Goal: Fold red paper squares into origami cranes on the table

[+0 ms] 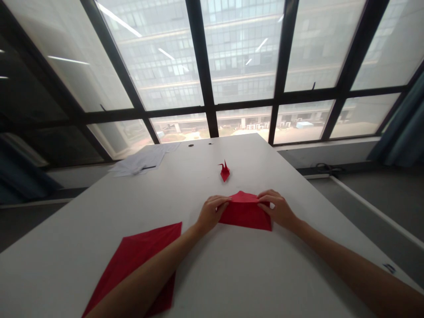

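A sheet of red paper (pixel 247 215) is held between my two hands, with a fold line running across its upper part. My left hand (pixel 212 212) pinches the upper left end of that fold. At the upper right end, my right hand (pixel 276 206) pinches the paper between thumb and fingers. Beyond them on the table stands a small folded red paper crane (pixel 225 172). Another red paper sheet (pixel 132 251) lies flat at the lower left, partly hidden under my left forearm.
The white table (pixel 291 274) stretches toward large dark-framed windows. Loose white papers (pixel 141 160) with a dark pen (pixel 149 167) on them lie at the far left. A small dark mark (pixel 389 268) is near the right edge. Blue curtains (pixel 397 123) hang at the sides.
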A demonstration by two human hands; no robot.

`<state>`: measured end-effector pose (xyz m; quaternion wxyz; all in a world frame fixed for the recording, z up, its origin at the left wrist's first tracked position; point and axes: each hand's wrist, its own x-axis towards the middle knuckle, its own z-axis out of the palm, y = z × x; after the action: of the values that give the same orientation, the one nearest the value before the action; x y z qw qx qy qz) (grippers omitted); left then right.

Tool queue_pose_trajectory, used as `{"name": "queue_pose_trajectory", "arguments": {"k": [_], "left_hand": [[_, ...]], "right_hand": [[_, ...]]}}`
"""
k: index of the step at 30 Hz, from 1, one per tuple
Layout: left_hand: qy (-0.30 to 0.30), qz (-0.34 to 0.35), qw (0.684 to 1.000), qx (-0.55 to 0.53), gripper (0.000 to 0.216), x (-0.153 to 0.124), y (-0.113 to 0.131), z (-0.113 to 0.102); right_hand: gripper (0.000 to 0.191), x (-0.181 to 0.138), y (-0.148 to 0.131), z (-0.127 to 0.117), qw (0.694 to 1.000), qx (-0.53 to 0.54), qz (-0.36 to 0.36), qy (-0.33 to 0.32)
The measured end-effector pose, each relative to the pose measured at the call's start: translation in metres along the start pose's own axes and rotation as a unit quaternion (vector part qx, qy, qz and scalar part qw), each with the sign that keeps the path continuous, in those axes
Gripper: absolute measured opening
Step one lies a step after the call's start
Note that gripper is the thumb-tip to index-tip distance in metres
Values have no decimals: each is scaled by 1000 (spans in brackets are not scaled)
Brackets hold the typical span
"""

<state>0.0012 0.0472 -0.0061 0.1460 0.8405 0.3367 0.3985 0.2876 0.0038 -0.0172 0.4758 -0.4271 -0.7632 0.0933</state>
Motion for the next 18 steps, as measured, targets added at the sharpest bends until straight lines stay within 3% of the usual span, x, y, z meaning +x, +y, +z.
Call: {"name": "queue_pose_trajectory", "arguments": {"k": [5,11,18], "left_hand": [[-26,-10,1000,15,22,-1,-6,2],[-91,-3,995,28,17,-2,-18,10],[-83,-8,996,34,18,-1,-15,6]], "right_hand": [[10,-1,2,3,1000,7,24,0],[10,-3,9,5,994,-39,59,-81],[10,-1,7,0,993,-56,38,-99]]}}
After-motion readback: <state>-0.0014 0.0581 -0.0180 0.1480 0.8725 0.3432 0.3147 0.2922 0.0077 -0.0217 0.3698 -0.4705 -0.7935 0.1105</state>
